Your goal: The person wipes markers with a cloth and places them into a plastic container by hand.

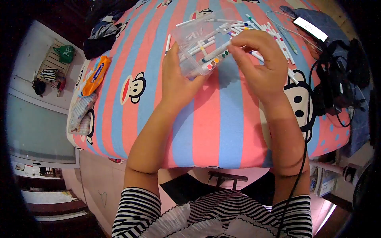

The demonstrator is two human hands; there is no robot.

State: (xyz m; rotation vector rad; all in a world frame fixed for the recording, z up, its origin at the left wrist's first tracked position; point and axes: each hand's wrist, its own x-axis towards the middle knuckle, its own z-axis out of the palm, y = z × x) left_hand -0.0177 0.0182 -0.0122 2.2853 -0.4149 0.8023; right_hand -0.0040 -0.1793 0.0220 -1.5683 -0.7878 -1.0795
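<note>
A clear plastic case (190, 65) with its lid raised is held in my left hand (179, 79), fingers wrapped round its left side. Inside it lie white markers, and a row of coloured round ends, red, orange, yellow and green, shows at its near edge. My right hand (260, 59) is just right of the case, thumb and fingers closed near a marker's end; what they hold, if anything, is hidden. More white markers (283, 47) with coloured ends lie loose on the bed behind and beside my right hand.
The bed has a striped pink and blue sheet (206, 135). An orange packet (96, 76) lies at the left, dark clothing (99, 39) at the back left. On the right are a lit phone (310, 29), a pale cable and black cables (337, 79).
</note>
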